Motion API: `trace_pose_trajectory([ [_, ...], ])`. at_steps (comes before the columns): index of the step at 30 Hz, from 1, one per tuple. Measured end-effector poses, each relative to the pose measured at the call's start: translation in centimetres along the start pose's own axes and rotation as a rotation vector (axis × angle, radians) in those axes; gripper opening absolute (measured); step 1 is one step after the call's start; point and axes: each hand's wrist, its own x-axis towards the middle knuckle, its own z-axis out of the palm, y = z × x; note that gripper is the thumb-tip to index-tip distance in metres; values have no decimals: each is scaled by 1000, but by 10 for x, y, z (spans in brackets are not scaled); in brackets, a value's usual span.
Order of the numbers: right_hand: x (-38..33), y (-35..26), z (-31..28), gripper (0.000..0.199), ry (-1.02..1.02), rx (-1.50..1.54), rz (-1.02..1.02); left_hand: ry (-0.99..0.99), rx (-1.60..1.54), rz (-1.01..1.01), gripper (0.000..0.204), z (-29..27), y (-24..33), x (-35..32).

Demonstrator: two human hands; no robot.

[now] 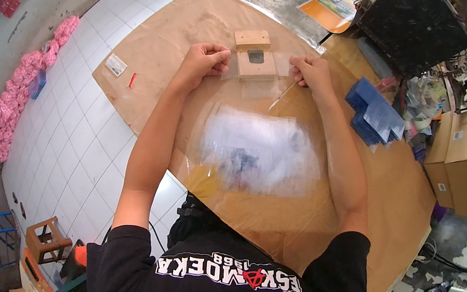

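Head view: the left hand (207, 59) and right hand (314, 73), fingertips pinching, hold one clear plastic film (259, 88) across one pale wooden two-block fixture (252, 40), toward the brown-papered worktop's (163, 33) far edge. One heap of clear plastic sheets (263, 150) lies nearer; one stack of blue plastic pieces (374, 114), right edge; one red strip (132, 80), left corner.

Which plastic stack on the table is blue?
The stepped blue stack, right of your right hand; the other, a whitish stack, lies between your forearms.
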Motion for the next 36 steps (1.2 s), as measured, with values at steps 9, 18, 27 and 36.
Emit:
trace_pose_trajectory([
  [9, -3, -1, 1, 21, 29, 19, -33, 17, -6, 2, 15, 3, 1, -2],
  [18, -2, 3, 2, 21, 28, 19, -23, 35, 1, 6, 19, 1, 2, -4],
  [27, -1, -1, -7, 23, 292, -91, -239, 296, -75, 228, 19, 1, 13, -7],
  [36, -74, -84, -7, 21, 20, -252, -433, 458, -187, 440, 19, -7, 26, -8],
])
